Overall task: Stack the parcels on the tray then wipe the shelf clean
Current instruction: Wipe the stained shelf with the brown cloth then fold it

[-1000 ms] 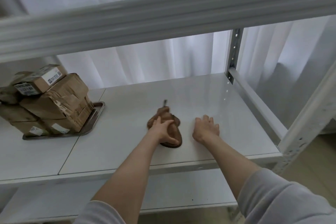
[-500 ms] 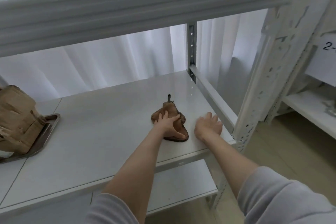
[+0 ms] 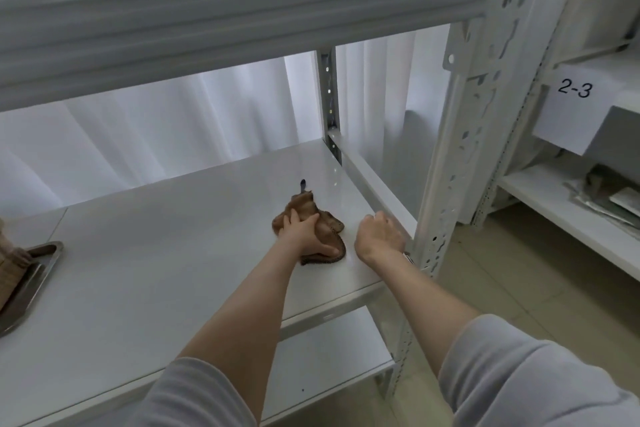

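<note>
- The left hand [image 3: 304, 236] lies on the brown cloth [image 3: 330, 230], its fingers [image 3: 294, 217] spread and pressing the bunched fabric down onto the white shelf [image 3: 173, 253], close to the shelf's right end.
- The right hand [image 3: 379, 237] rests on the shelf just beside the cloth, up against the side rail [image 3: 367, 180]. Its fingers are curled in, and I cannot tell whether they hook the rail or hold nothing.
- The parcels [image 3: 7, 253] show only as a brown sliver at the left edge of the view, sitting on the metal tray [image 3: 52, 255], well apart from both hands. The stacking looks done, and wiping is the step in hand.
- Risk: the cloth is wadded rather than flat, so each pass likely cleans only a narrow strip and may leave streaks.
- Risk: with the rail and the upright post [image 3: 450, 184] this near, a push to the right could knock the knuckles or snag the cloth's dark loop [image 3: 302, 184] at the corner.
- Risk: a long sweep to the left could reach the tray and nudge it. Most of the stack is out of view, so its steadiness cannot be judged, and a jolt might topple it.
- Risk: the strip under the right hand may get missed unless that hand lifts.
</note>
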Demonstrator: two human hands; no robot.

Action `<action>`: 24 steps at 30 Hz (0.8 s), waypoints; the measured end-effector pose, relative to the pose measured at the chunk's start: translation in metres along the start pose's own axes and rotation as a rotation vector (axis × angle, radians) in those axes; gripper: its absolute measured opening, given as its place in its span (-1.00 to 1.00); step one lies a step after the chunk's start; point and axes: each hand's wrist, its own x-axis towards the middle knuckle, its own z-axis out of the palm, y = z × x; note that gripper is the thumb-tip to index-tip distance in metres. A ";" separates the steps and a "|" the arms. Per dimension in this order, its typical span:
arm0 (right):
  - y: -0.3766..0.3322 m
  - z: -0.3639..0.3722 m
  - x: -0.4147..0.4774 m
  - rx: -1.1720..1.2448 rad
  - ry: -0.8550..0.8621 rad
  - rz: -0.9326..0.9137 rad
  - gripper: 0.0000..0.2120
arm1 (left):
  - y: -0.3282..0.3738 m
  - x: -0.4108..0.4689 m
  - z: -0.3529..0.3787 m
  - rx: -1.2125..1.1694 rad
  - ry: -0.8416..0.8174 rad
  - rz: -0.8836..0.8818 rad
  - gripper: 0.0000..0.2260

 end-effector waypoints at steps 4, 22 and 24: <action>0.008 -0.001 0.004 0.062 0.021 0.008 -0.63 | 0.023 0.013 0.006 0.047 0.013 0.012 -0.15; -0.019 0.014 0.009 0.282 0.034 0.090 -0.67 | 0.010 -0.015 0.017 0.103 -0.130 0.427 -0.32; -0.029 0.018 0.004 0.159 -0.065 0.023 -0.64 | -0.015 -0.023 0.010 0.110 -0.144 0.299 -0.28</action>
